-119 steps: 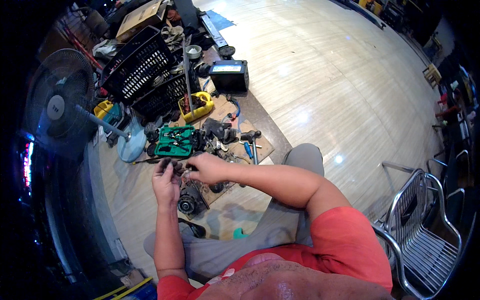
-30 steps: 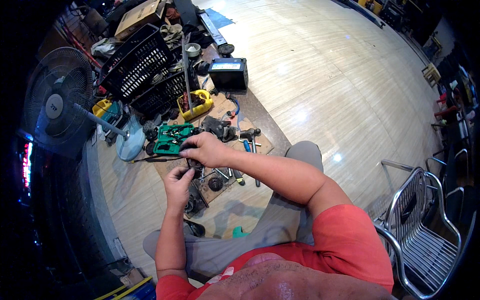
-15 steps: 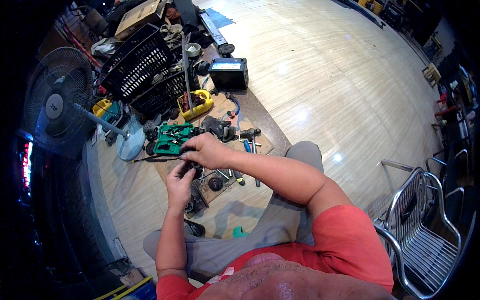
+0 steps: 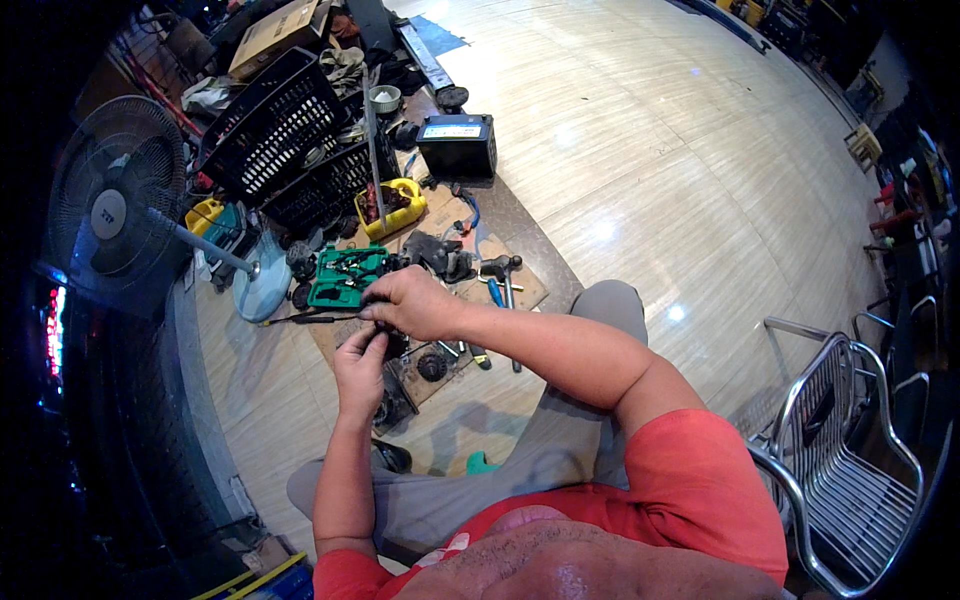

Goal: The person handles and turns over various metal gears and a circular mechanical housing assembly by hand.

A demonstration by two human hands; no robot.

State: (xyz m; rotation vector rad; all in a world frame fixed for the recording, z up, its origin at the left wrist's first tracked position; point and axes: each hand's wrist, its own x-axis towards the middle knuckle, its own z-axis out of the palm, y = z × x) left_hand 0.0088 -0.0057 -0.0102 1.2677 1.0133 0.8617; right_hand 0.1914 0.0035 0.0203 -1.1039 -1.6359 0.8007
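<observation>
My right hand reaches in from the right, its fingers bent and pinched together. Just below it, my left hand is closed with its fingertips up against the right one's. Between them is a small dark part, mostly hidden by the fingers, whose kind I cannot make out. Behind the hands lies a green tool case with dark tools in it. A round black toothed-looking part rests on the board close to my right wrist. Farther right are a hammer and a blue-handled tool.
A yellow cut-open container holds dark reddish pieces. Beyond it stand a black battery and black plastic baskets. A standing fan is on the left, and a metal chair on the right.
The left hand has risen slightly toward the right hand, and their fingertips are now closer together. The right hand has hardly moved.
</observation>
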